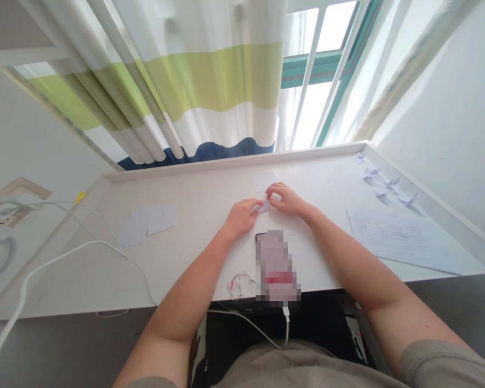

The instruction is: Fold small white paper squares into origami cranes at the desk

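Head view: both hands together over the desk (194, 180), near its middle

Left hand (240, 218): fingers curled, pinching one end of a folded paper (263, 206)

Right hand (286, 199): closed too, fingertips pinching the paper's other end — the two hands nearly touching

Folded paper: held just above the desk, between the hands

Beyond the hands: a paper square (264, 181), just past the right hand

Desk, left: a stack of paper squares (147, 225)

Desk, right: paper cranes (388, 183) in a loose row — a lined sheet (400, 240) nearer

Desk, near edge: a blurred phone (278, 267), with a white cable (285, 323)
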Available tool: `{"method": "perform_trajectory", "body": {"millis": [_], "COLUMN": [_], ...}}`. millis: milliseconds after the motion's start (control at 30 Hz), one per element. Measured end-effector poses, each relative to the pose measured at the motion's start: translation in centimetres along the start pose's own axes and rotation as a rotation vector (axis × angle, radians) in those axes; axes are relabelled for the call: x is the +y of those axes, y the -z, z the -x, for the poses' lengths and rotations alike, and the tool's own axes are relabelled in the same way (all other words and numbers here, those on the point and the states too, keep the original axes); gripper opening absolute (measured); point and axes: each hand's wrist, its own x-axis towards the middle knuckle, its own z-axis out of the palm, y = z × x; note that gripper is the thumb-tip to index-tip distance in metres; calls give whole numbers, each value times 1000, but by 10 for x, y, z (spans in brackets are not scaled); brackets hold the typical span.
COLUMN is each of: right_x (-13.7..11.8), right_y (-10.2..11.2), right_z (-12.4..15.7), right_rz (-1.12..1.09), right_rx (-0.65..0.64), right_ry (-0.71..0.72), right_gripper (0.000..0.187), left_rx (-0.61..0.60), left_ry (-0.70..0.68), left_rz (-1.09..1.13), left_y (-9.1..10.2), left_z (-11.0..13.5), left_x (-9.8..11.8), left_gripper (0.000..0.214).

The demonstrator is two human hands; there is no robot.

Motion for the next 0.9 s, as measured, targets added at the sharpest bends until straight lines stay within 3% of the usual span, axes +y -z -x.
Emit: {"method": "perform_trajectory", "body": {"millis": [100,200,533,733,900], "right_x": [5,5,-4,-1,6], "right_y": [3,7,10,13,14], "right_z": [4,8,4,6,7], "right_rz": [-50,59,167,230,103], "right_rx": [-28,-44,-57,36,84], "right_ry": [1,13,69,97,41], "right_gripper": [24,27,20,19,30], "left_rx": [-28,-63,-62,-72,-84], "left_ry": [-14,-27,-27,-30,-27], "left_rz": [-33,-85,-84,-96,-79], "left_y": [-2,-4,0,-2,-1], "left_z": [0,0,0,0,-1], "left_x": [0,1,5,7,7], "left_gripper": [46,49,53,46,43]}}
